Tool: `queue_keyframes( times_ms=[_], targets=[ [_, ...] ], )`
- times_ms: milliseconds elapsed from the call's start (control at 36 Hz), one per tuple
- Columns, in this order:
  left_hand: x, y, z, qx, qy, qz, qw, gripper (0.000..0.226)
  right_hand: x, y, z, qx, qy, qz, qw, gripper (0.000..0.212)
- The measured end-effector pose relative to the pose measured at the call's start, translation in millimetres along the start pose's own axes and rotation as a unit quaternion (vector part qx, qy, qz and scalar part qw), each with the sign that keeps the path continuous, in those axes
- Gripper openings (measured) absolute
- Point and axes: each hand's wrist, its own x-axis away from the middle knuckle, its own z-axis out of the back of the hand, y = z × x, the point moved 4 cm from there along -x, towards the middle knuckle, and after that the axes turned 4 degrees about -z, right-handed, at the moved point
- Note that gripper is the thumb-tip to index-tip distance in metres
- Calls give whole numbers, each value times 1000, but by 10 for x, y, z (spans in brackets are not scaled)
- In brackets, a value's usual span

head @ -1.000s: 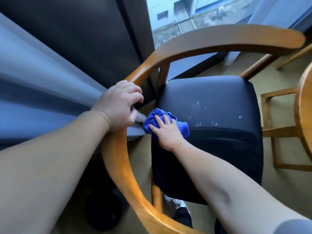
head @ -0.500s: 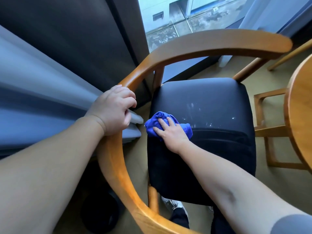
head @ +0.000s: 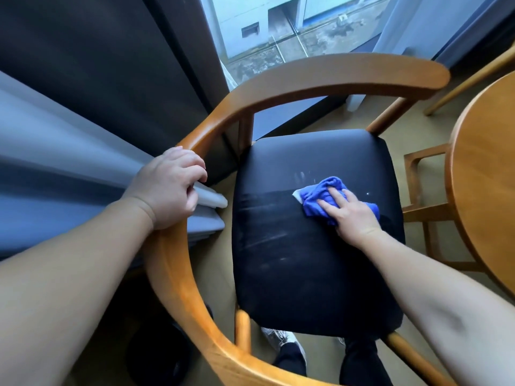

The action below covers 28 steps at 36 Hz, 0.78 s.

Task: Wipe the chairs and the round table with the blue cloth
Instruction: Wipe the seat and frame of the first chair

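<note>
A wooden armchair with a curved backrest rail [head: 320, 76] and a black padded seat [head: 292, 260] stands below me. My left hand [head: 167, 188] grips the rail on its left side, fingers curled over the wood. My right hand [head: 351, 213] lies flat with straight fingers on the bunched blue cloth [head: 320, 195], pressing it onto the right half of the seat. Faint streaks show on the seat left of the cloth. The round wooden table [head: 485, 176] fills the right edge.
A window [head: 292, 32] and dark wall panels are behind the chair, grey curtain folds [head: 55, 162] to the left. Another wooden chair frame [head: 426, 207] stands under the table. My feet [head: 289, 349] are on the tan floor by the seat's front.
My right hand has swept the blue cloth from the seat's left edge across to its right side. My left hand keeps its grip on the rail.
</note>
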Motion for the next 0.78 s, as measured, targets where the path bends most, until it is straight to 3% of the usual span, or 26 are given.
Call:
queue_keyframes(
  times_ms=[167,333,500,611,778],
  targets=[
    [-4,23,17,-7,11,-1,1000,30,276,591,-20,-30,8,-123,992,74],
    [2,31,27,0,14,1,1000,30,540,977,0,-51,-3,-283,958,75],
    [-8,34,35,9,11,-1,1000,30,500,864,107,-100,20,-348,932,72],
    [9,46,52,6,16,1,1000,29,351,518,186,-129,107,-265,949,75],
    [-8,34,44,16,19,1,1000,29,-85,-384,252,-171,122,-64,976,70]
  ],
)
